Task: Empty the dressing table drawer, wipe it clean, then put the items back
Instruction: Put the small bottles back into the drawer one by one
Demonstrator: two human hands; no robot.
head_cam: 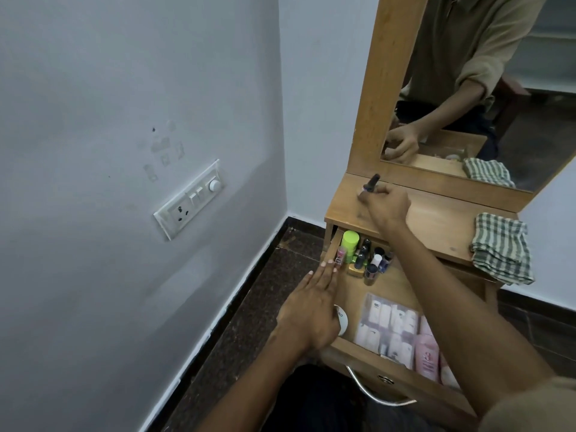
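The wooden drawer (346, 346) of the dressing table stands pulled out. Inside are a lime-green jar (349, 242), several small nail polish bottles (372, 260), a clear packet of pale items (389, 325) and a pink bottle (426, 350). My right hand (385, 202) grips a small dark-capped bottle (371, 183) over the left end of the tabletop (436, 219). My left hand (311, 310) lies flat with straight fingers over the drawer's left side, fingertips near a pink-topped bottle (434, 254). It partly hides a white round lid (342, 321).
A green checked cloth (501, 247) lies on the right end of the tabletop. The mirror (467, 88) rises behind it. A wall with a switch plate (190, 199) is close on the left. A curved metal handle (377, 391) sticks out from the drawer front.
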